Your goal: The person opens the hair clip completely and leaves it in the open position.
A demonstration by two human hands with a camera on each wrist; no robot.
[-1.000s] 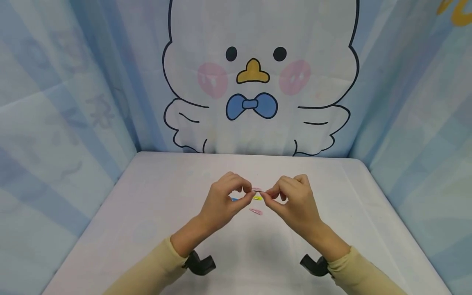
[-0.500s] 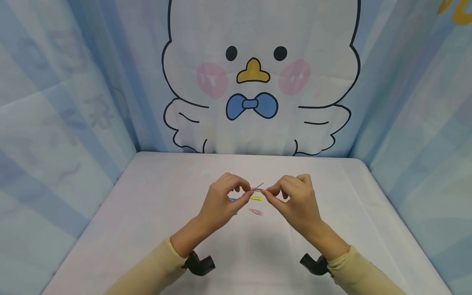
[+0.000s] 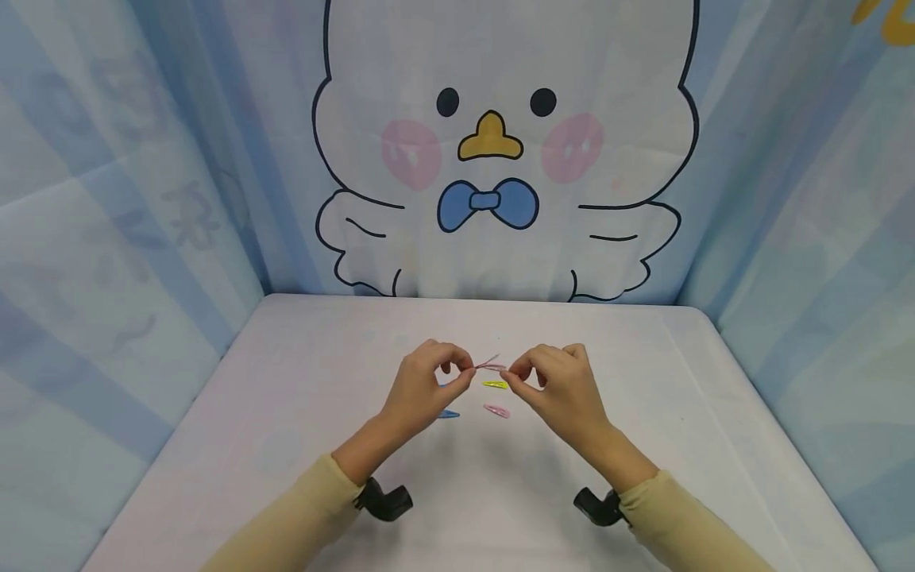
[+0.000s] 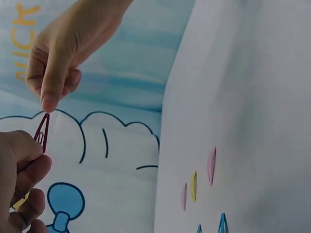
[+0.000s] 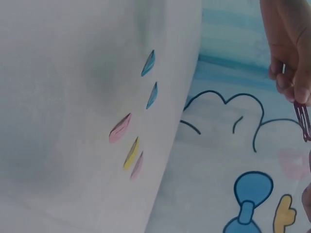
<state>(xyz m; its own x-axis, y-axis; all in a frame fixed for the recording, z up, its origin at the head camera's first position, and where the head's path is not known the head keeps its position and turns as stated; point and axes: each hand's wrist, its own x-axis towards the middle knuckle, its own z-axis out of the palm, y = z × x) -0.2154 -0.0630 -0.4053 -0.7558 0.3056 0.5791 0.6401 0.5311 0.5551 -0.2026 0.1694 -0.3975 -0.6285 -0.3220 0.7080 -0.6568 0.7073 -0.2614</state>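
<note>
A dark red snap hair clip (image 4: 43, 133) is held above the table with its prong sprung away from the frame. My left hand (image 3: 425, 385) pinches one end of it between thumb and index finger. At the opposite end, the thumb and index finger of my right hand (image 3: 568, 389) hold the tip. Beneath the hands lie more hair clips: a yellow clip (image 3: 496, 384), a nearer pink clip (image 3: 496, 411) and a blue clip (image 3: 448, 414). The right wrist view also shows a second blue clip (image 5: 152, 95) and a paler pink clip (image 5: 137, 165).
A white-covered table (image 3: 322, 349) spreads under both arms. Behind it hangs a curtain (image 3: 500, 254) printed with a cartoon duck, and blue-white curtains close off both sides. Black wrist cameras (image 3: 386, 502) sit below the sleeves.
The clip's prong has sprung up from its frame. Both hands have since shifted slightly left, and more of the red clip shows between the fingertips.
</note>
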